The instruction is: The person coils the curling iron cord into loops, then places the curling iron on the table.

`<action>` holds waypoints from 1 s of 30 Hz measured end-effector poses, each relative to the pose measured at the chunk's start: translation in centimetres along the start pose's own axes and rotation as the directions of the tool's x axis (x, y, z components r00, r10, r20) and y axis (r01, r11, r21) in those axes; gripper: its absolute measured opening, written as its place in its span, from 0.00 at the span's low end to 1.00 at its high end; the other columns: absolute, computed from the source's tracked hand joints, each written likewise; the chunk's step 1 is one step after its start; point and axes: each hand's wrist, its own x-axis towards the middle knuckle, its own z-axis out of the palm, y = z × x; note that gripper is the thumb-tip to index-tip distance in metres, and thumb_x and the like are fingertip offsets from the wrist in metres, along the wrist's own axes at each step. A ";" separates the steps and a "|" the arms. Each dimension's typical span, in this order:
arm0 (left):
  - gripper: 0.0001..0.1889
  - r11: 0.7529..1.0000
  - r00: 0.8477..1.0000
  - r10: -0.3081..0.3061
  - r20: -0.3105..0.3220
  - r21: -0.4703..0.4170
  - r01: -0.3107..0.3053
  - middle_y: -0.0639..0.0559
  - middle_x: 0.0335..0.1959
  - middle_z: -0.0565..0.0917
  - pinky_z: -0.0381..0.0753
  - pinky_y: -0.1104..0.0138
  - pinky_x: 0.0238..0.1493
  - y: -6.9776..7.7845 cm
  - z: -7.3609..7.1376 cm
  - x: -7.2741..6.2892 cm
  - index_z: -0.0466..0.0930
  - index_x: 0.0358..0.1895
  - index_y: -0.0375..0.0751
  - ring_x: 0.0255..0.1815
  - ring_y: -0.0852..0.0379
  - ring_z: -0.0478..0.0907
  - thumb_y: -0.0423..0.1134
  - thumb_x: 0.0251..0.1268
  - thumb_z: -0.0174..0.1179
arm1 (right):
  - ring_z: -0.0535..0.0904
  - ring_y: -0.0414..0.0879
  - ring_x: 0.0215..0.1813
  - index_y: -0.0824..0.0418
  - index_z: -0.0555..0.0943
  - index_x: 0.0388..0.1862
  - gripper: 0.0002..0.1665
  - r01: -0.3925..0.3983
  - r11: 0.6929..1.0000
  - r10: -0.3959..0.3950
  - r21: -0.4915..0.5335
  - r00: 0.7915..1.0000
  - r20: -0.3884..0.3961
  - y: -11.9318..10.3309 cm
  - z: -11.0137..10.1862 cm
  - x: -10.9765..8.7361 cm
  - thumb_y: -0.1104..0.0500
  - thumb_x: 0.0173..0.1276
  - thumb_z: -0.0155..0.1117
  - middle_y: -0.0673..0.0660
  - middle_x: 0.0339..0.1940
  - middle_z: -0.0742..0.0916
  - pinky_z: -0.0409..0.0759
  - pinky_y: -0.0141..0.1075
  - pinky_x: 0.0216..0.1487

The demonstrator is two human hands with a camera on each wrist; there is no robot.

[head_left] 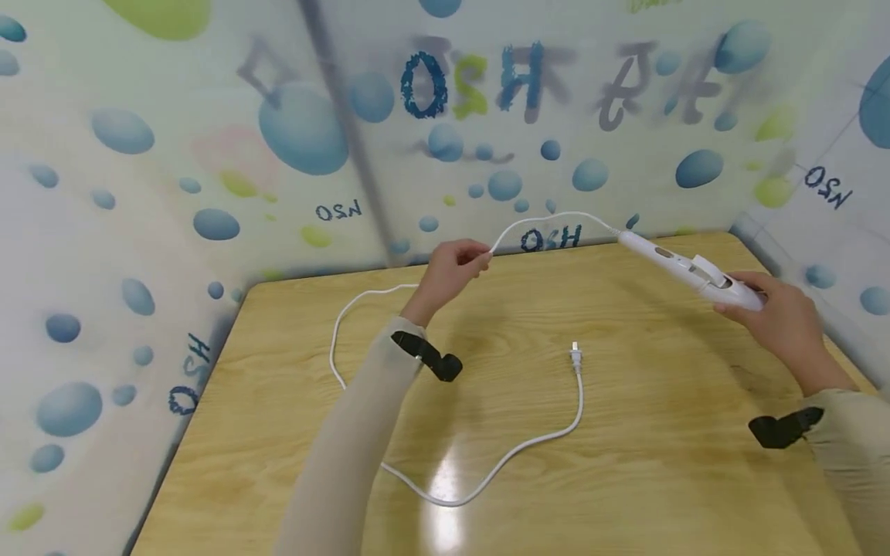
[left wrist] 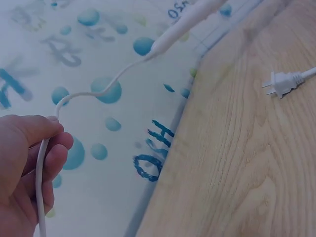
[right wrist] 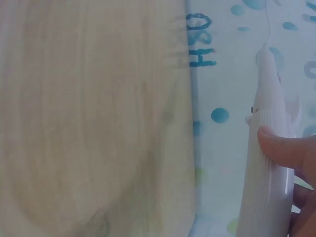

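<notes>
My right hand grips a white curling iron above the right side of the table, near its raised thumb lever. In the right wrist view the thumb lies across the iron's ribbed body; its lower end runs out of frame. My left hand pinches the white cord between thumb and fingertips, near the table's back edge. From there the cord arches up to the iron's tail. Its other part loops over the table, passes under my left forearm, and ends in a two-prong plug.
The wooden table fills the lower view. Behind it and at both sides hang pale walls printed with blue and green bubbles. A black wrist camera mount sits on the left sleeve, another on the right.
</notes>
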 end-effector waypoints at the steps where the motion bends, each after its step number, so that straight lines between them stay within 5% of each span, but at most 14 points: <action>1: 0.10 1.000 1.000 0.009 0.000 -0.004 -0.009 0.42 0.32 0.82 0.76 0.67 0.32 0.4 -0.2 -0.5 0.81 0.45 0.36 0.33 0.44 0.77 0.36 0.65 0.56 | 0.68 0.69 0.45 0.71 0.67 0.62 0.35 0.004 1.000 -0.003 0.011 1.000 -0.001 -0.3 0.0 0.6 0.53 0.63 0.64 0.78 0.52 0.72 0.64 0.54 0.36; 10: 0.10 0.999 0.999 0.040 0.023 0.005 -0.040 0.46 0.30 0.83 0.76 0.68 0.30 2.6 -0.9 -6.0 0.82 0.44 0.34 0.28 0.54 0.78 0.35 0.64 0.57 | 0.67 0.68 0.50 0.66 0.66 0.65 0.36 0.023 0.997 -0.026 0.071 0.999 0.047 -3.8 0.4 5.1 0.49 0.64 0.61 0.75 0.57 0.71 0.63 0.52 0.40; 15: 0.11 0.999 0.996 0.030 0.085 -0.022 -0.028 0.45 0.30 0.82 0.78 0.66 0.32 3.4 -0.9 -8.6 0.81 0.46 0.33 0.28 0.58 0.77 0.33 0.65 0.55 | 0.67 0.66 0.53 0.63 0.66 0.66 0.35 0.064 0.988 -0.073 0.142 0.996 0.059 -6.9 1.1 6.8 0.49 0.64 0.61 0.73 0.60 0.70 0.64 0.49 0.40; 18: 0.12 0.996 0.986 0.023 0.164 -0.088 -0.008 0.44 0.31 0.82 0.79 0.65 0.34 3.8 -0.2 -9.2 0.79 0.48 0.31 0.29 0.59 0.77 0.32 0.66 0.54 | 0.68 0.59 0.54 0.61 0.67 0.66 0.35 0.085 0.974 -0.096 0.210 0.995 0.040 -7.9 0.7 7.4 0.49 0.63 0.62 0.70 0.62 0.70 0.67 0.38 0.40; 24: 0.14 0.977 0.949 0.026 0.313 -0.209 0.042 0.38 0.35 0.82 0.79 0.65 0.36 3.3 1.2 -9.8 0.75 0.53 0.26 0.34 0.54 0.79 0.28 0.66 0.52 | 0.69 0.35 0.47 0.51 0.71 0.64 0.31 0.168 0.880 -0.186 0.445 0.982 -0.004 -10.2 -0.4 7.7 0.57 0.61 0.66 0.51 0.57 0.75 0.68 0.19 0.36; 30: 0.13 0.954 0.921 0.032 0.387 -0.285 0.086 0.35 0.40 0.82 0.79 0.60 0.38 1.5 1.8 -9.4 0.76 0.50 0.22 0.38 0.47 0.80 0.25 0.62 0.55 | 0.70 0.36 0.48 0.52 0.74 0.61 0.30 0.220 0.771 -0.286 0.597 0.958 0.016 -12.7 -1.8 7.1 0.67 0.59 0.65 0.44 0.52 0.75 0.71 0.19 0.38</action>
